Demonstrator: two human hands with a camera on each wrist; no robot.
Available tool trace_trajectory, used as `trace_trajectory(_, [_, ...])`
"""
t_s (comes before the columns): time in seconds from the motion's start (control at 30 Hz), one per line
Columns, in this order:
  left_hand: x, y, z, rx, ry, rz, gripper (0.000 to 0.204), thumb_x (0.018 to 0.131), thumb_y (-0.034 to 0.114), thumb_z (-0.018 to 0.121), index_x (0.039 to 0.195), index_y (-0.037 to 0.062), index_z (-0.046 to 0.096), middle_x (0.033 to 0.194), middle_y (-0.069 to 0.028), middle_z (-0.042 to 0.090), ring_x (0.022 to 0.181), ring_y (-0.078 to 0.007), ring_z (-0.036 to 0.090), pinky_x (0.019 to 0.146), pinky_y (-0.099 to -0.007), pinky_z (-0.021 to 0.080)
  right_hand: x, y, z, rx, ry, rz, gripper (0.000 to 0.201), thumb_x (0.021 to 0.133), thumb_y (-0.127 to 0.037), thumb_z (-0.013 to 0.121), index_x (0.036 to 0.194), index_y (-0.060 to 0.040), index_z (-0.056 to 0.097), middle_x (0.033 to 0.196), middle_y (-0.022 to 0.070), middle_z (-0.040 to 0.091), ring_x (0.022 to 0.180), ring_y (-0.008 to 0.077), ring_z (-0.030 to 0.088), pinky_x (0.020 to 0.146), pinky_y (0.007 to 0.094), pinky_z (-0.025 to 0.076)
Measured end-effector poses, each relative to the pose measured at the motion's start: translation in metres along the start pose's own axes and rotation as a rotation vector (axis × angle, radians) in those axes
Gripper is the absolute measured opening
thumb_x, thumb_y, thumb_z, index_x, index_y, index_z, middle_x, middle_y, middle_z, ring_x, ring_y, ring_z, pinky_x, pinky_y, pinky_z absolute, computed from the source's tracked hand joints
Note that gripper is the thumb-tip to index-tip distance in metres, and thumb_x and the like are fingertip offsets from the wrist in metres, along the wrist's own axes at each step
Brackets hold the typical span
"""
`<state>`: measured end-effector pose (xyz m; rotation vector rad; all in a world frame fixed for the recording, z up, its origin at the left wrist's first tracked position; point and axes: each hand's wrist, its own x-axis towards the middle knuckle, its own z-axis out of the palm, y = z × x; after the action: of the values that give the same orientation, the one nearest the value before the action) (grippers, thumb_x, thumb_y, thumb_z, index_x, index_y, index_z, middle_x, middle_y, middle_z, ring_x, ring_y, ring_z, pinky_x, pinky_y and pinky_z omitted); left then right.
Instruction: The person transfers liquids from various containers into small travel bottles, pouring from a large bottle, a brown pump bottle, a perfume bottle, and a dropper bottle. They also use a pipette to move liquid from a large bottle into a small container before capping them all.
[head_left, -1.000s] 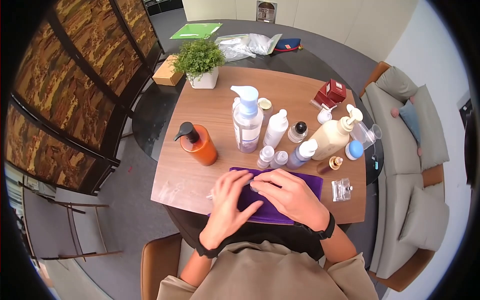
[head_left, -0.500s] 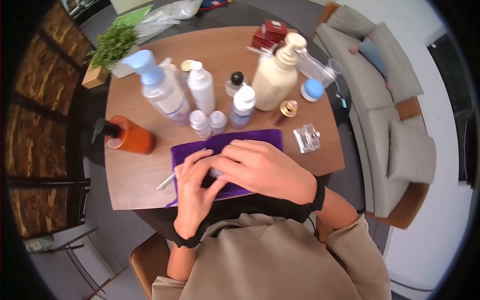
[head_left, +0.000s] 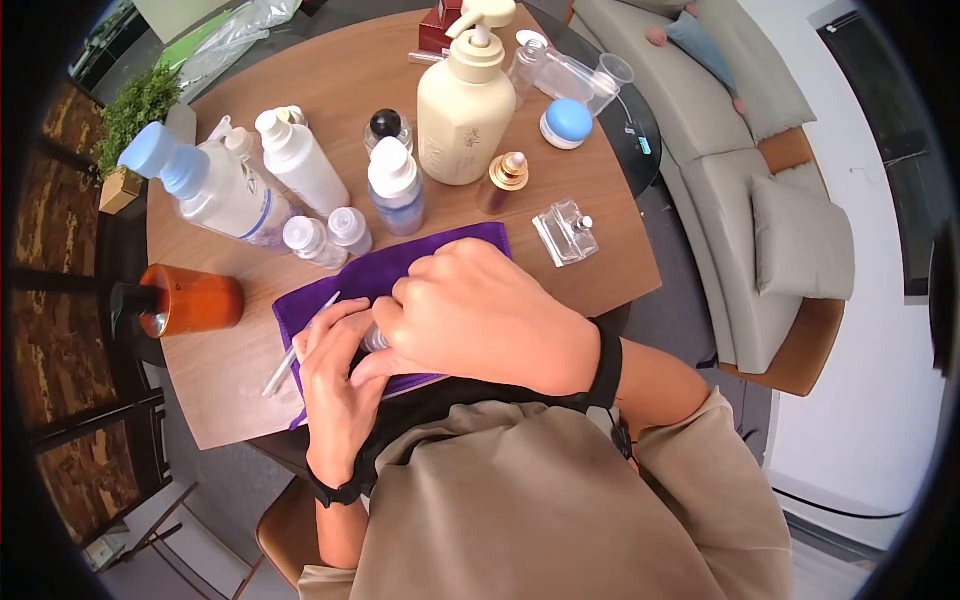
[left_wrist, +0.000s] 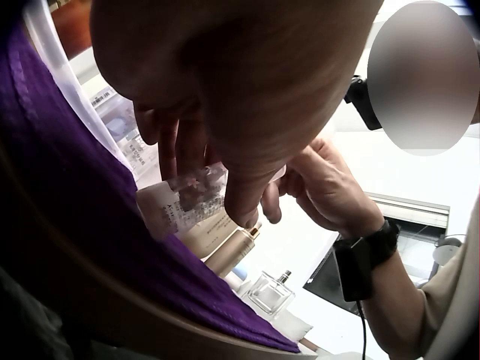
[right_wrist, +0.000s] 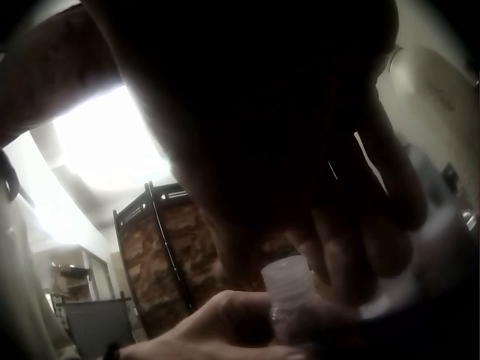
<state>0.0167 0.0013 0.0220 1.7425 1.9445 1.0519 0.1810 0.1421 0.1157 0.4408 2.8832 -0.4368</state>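
Note:
My left hand [head_left: 338, 365] grips a small clear bottle [left_wrist: 180, 206] with printed text on its side, over a purple cloth pouch [head_left: 295, 308]. Curled close against the left hand, my right hand [head_left: 480, 318] has its fingers and thumb at the bottle's top end. A white ribbed cap [right_wrist: 288, 274] shows between the right fingers and thumb in the right wrist view. From the head, most of the bottle is hidden by both hands. A slim pale stick [head_left: 282, 372] lies slanted across the pouch's left edge, running beside the left hand.
Two small clear bottles [head_left: 312, 243] stand just behind the pouch, near a blue-and-white pump bottle [head_left: 396, 190] and a tall cream pump bottle [head_left: 455, 130]. An orange bottle [head_left: 205, 300] is at the left. A square glass bottle [head_left: 565, 235] sits to the right.
The head view has turned, and the table things have shifted left in it. My hands have come closer together round the bottle, and the right fingers have curled in more.

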Motion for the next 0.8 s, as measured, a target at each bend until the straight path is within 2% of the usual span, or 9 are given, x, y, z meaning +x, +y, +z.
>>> trace_trajectory(0.03, [0.000, -0.001, 0.001, -0.003, -0.004, 0.001, 0.036, 0.084, 0.015, 0.093, 0.115, 0.0018, 0.080, 0.121, -0.0131, 0.081, 0.124, -0.0318, 0.071, 0.106, -0.0445, 0.044, -0.002, 0.005, 0.009, 0.015, 0.170, -0.024, 0.041, 0.093, -0.045, 0.083, 0.094, -0.0052, 0.073, 0.082, 0.0060, 0.068, 0.075, 0.0257, 0.072, 0.065, 0.0403, 0.057])
trace_trajectory(0.07, [-0.001, -0.003, 0.001, 0.000, -0.011, -0.007, 0.036, 0.083, 0.014, 0.093, 0.115, 0.0018, 0.080, 0.121, -0.0129, 0.081, 0.125, -0.0316, 0.071, 0.106, -0.0451, 0.044, -0.002, 0.008, 0.016, 0.016, 0.169, -0.023, 0.041, 0.093, -0.045, 0.083, 0.094, -0.0052, 0.073, 0.082, 0.0060, 0.068, 0.075, 0.0257, 0.072, 0.065, 0.0403, 0.057])
trace_trajectory(0.13, [0.000, -0.004, 0.000, 0.006, -0.016, -0.022, 0.036, 0.082, 0.012, 0.092, 0.115, 0.0018, 0.080, 0.121, -0.0128, 0.080, 0.125, -0.0315, 0.071, 0.107, -0.0456, 0.044, 0.000, 0.011, 0.025, 0.154, 0.634, -0.188, 0.051, 0.095, -0.050, 0.080, 0.077, -0.0035, 0.070, 0.067, 0.0069, 0.064, 0.067, 0.0268, 0.071, 0.062, 0.0399, 0.056])
trace_trajectory(0.17, [0.002, -0.003, -0.001, -0.006, -0.025, 0.003, 0.038, 0.081, 0.012, 0.092, 0.115, 0.0018, 0.079, 0.121, -0.0130, 0.080, 0.125, -0.0316, 0.071, 0.107, -0.0459, 0.045, 0.005, 0.011, 0.033, 0.167, 0.653, -0.221, 0.051, 0.095, -0.050, 0.080, 0.080, -0.0026, 0.071, 0.064, 0.0074, 0.062, 0.065, 0.0268, 0.071, 0.061, 0.0388, 0.056])
trace_trajectory(0.2, [0.003, -0.002, -0.002, -0.016, -0.036, 0.028, 0.040, 0.079, 0.012, 0.092, 0.115, 0.0017, 0.079, 0.121, -0.0132, 0.080, 0.126, -0.0317, 0.071, 0.107, -0.0462, 0.045, 0.002, 0.010, 0.035, 0.175, 0.653, -0.225, 0.051, 0.095, -0.050, 0.080, 0.080, -0.0026, 0.071, 0.064, 0.0074, 0.062, 0.065, 0.0268, 0.071, 0.061, 0.0388, 0.056])
trace_trajectory(0.3, [0.001, -0.008, 0.004, -0.011, -0.056, 0.089, 0.044, 0.077, 0.015, 0.093, 0.116, 0.0022, 0.078, 0.120, -0.0113, 0.080, 0.125, -0.0316, 0.072, 0.106, -0.0460, 0.045, -0.003, 0.009, 0.025, -0.077, 0.113, -0.025, 0.049, 0.094, -0.046, 0.083, 0.116, -0.0046, 0.070, 0.082, 0.0076, 0.066, 0.075, 0.0264, 0.073, 0.066, 0.0383, 0.056])
trace_trajectory(0.33, [0.004, -0.003, 0.004, -0.050, -0.034, 0.049, 0.043, 0.078, 0.016, 0.094, 0.116, 0.0021, 0.079, 0.120, -0.0110, 0.080, 0.125, -0.0317, 0.072, 0.105, -0.0458, 0.045, -0.005, 0.010, 0.023, -0.072, 0.116, -0.034, 0.049, 0.094, -0.046, 0.083, 0.116, -0.0046, 0.070, 0.082, 0.0076, 0.066, 0.075, 0.0264, 0.073, 0.066, 0.0383, 0.056])
trace_trajectory(0.4, [0.003, -0.004, 0.004, -0.034, -0.017, 0.045, 0.042, 0.081, 0.019, 0.093, 0.117, 0.0021, 0.080, 0.119, -0.0109, 0.080, 0.125, -0.0316, 0.072, 0.106, -0.0457, 0.045, -0.006, 0.012, 0.021, 0.152, 0.409, -0.119, 0.048, 0.094, -0.046, 0.083, 0.111, -0.0031, 0.070, 0.081, 0.0080, 0.066, 0.074, 0.0277, 0.072, 0.065, 0.0394, 0.055])
trace_trajectory(0.8, [0.005, -0.014, 0.002, -0.070, -0.041, 0.061, 0.046, 0.083, 0.021, 0.093, 0.123, 0.0031, 0.079, 0.122, -0.0107, 0.080, 0.125, -0.0312, 0.070, 0.106, -0.0452, 0.044, -0.004, 0.015, 0.035, 0.104, 0.376, -0.122, 0.035, 0.098, -0.032, 0.082, 0.098, -0.0037, 0.061, 0.077, 0.0085, 0.064, 0.073, 0.0286, 0.072, 0.064, 0.0422, 0.054])
